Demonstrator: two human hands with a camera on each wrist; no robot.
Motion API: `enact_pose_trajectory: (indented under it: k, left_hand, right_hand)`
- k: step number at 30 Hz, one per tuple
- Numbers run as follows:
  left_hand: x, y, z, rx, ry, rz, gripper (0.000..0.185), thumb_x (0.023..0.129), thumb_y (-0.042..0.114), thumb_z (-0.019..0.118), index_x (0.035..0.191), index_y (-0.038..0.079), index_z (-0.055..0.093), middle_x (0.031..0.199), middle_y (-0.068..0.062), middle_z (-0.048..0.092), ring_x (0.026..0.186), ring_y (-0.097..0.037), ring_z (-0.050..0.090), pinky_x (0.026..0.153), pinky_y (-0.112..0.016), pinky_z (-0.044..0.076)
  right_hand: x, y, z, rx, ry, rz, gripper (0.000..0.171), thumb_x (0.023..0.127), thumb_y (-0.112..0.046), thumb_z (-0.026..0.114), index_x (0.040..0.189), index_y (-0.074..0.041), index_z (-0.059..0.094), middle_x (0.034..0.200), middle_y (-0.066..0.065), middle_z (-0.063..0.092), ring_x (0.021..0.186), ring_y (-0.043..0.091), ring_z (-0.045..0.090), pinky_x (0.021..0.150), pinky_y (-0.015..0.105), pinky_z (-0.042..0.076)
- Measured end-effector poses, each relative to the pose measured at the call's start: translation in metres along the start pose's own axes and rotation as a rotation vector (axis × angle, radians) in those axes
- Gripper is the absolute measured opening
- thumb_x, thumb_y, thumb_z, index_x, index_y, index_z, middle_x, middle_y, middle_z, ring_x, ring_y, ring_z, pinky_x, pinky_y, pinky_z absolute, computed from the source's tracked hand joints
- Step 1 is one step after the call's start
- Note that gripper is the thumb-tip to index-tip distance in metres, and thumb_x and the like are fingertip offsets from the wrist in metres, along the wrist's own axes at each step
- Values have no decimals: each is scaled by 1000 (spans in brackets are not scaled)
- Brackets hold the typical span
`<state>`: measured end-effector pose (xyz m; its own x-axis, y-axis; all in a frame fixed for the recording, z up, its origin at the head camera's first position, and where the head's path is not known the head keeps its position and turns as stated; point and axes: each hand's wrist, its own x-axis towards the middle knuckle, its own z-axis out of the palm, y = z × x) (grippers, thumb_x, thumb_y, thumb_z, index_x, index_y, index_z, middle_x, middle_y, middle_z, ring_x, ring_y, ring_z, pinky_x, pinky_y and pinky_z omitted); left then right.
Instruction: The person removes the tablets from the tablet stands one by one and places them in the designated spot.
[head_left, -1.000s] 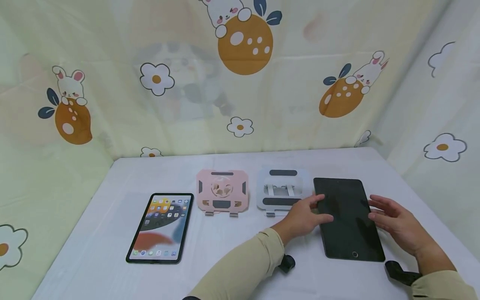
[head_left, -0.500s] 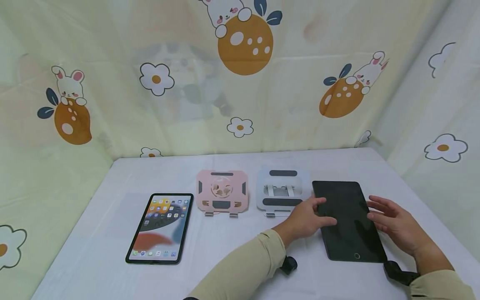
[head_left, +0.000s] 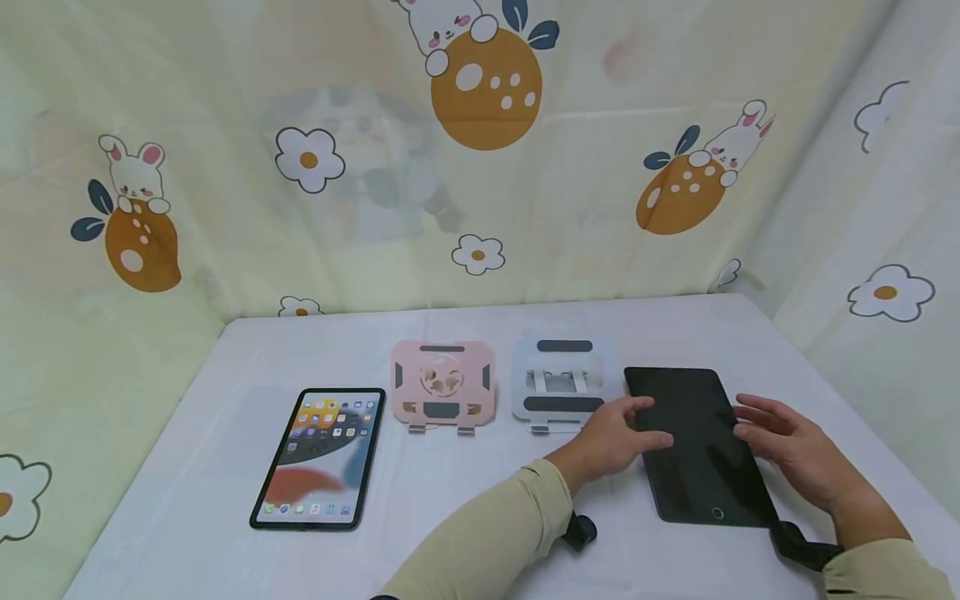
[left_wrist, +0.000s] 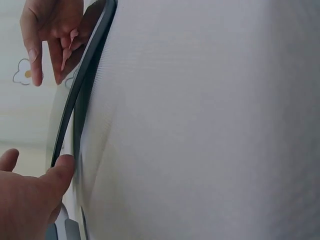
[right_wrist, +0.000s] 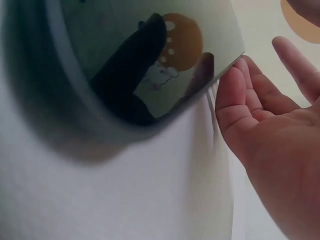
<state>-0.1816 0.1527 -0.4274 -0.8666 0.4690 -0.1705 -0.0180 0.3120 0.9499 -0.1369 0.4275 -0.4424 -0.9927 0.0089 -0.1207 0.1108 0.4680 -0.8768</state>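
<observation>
A black tablet with a dark screen (head_left: 697, 467) is at the right side of the table, between both hands. My left hand (head_left: 611, 442) touches its left edge with the fingers, and the thumb reaches over the screen. In the left wrist view the left fingertip (left_wrist: 65, 165) meets the tablet's edge while the thumb stays off the glass. My right hand (head_left: 795, 450) is at the right edge. Its fingers (right_wrist: 232, 92) are against the tablet's rim in the right wrist view, thumb apart. The tablet looks slightly raised and tilted; its underside is mostly hidden.
A lit tablet (head_left: 318, 458) lies at the left. Farther back are a pink stand (head_left: 405, 408) and a pale blue stand (head_left: 611, 367), both folded flat, on a white-covered table (head_left: 442, 517). A patterned curtain (head_left: 360, 275) rises behind.
The dark tablet's far edge has come down and nearer in the head view, and its lower end has shifted slightly right. The left hand has moved a little right.
</observation>
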Motion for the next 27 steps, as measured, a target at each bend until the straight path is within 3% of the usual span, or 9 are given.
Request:
enact_pose_trajectory:
  k: [6, 15, 19, 24, 27]
  left_hand:
    - [1, -1, 0, -10, -4, -8, 51, 86, 28, 81, 134, 25, 63, 129, -1, 60, 116, -8, 53, 94, -29, 47]
    - [0, -4, 2, -18, -9, 7, 53, 86, 27, 81, 135, 25, 62, 132, 0, 59, 119, -7, 52, 97, -28, 45]
    - [-1, -4, 2, -10, -16, 2, 53, 86, 28, 81, 135, 25, 62, 133, 0, 58, 121, -7, 51, 97, -29, 45]
    - [-1, -4, 1, 0, -36, -4, 55, 86, 29, 82, 136, 25, 62, 133, -2, 58, 121, -8, 51, 96, -29, 46]
    - [0, -5, 0, -5, -42, 1, 55, 85, 28, 82, 137, 25, 61, 133, -2, 57, 121, -9, 50, 96, -28, 45]
  right_hand:
    - [-1, -1, 0, 13, -47, 23, 67, 105, -28, 54, 154, 3, 20, 153, 38, 22, 98, -18, 44, 80, 11, 46]
    - [-2, 1, -1, 36, -66, 27, 65, 105, -26, 53, 153, 3, 21, 153, 39, 21, 100, -18, 47, 81, 12, 46]
    - [-1, 2, -2, 29, -73, 30, 62, 105, -26, 54, 154, 0, 24, 152, 35, 28, 101, -15, 50, 80, 14, 45]
    - [-1, 3, -3, 30, -75, 29, 60, 105, -24, 55, 153, -1, 27, 145, 17, 44, 102, -10, 54, 79, 16, 45]
    - [-1, 3, -3, 27, -73, 24, 61, 105, -24, 55, 152, 2, 27, 146, 21, 43, 103, -11, 54, 79, 15, 45]
